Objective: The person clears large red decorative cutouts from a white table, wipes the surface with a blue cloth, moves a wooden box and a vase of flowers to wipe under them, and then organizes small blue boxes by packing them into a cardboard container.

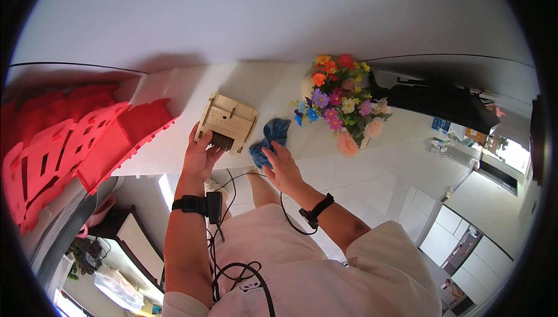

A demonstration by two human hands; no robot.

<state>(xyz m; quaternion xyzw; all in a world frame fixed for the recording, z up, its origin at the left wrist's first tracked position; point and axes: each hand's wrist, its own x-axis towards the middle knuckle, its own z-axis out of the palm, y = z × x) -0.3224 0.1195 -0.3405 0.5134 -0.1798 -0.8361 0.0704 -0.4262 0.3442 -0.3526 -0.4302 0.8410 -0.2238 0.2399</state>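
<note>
My left hand (201, 153) holds a beige plastic device casing (231, 116) by its near left corner. The casing is tilted above a white tabletop (183, 86), its ribbed or slotted side facing me. A dark brown row of ridges (221, 141) shows at its near edge, beside my thumb. To the right a crumpled blue cloth (277, 130) lies on the tabletop. My right hand (282, 166) is over the cloth's near edge, fingers apart; whether the fingertips touch it is hard to tell.
A bunch of colourful artificial flowers (342, 103) stands to the right, before a black screen-like panel (436, 103). Red slatted baskets (100, 142) are on the left. A pale wall (279, 16) rises behind the table. Black cables (235, 269) hang across my front.
</note>
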